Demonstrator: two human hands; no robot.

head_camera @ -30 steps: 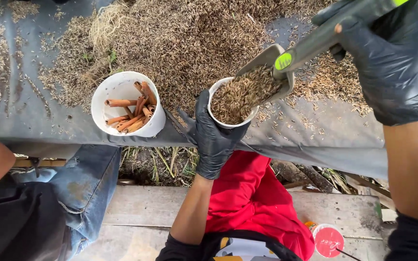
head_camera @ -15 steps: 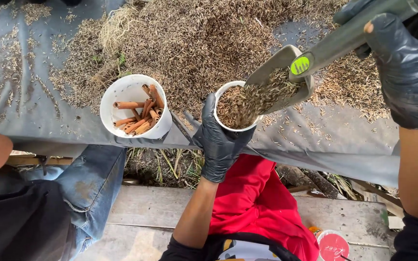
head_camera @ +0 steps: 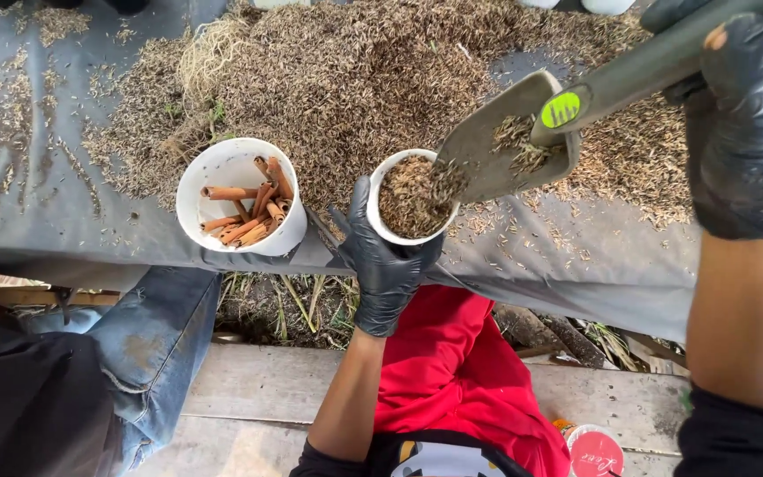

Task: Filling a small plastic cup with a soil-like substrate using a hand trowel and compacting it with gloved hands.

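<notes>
My left hand [head_camera: 384, 265], in a black glove, grips a small white cup [head_camera: 380, 221] filled with brown chaff-like material. My right hand [head_camera: 739, 132], also gloved in black, holds the handle of a grey hand trowel [head_camera: 509, 132]. The trowel blade is tilted over the cup's rim, and brown material slides off it into the cup. A large heap of the same dry brown material [head_camera: 373, 71] lies on a grey sheet [head_camera: 64, 221] behind the cup.
A white tub [head_camera: 222, 168] holding several orange-brown sticks stands on the sheet left of the cup. A person in blue jeans [head_camera: 152, 344] is at lower left. Red cloth [head_camera: 457, 371] and wooden boards [head_camera: 258, 389] lie below, with a red-lidded container [head_camera: 595, 450].
The trowel has tipped further and shed most of its load into the cup. The cup is fuller now. My left hand has stayed on the cup.
</notes>
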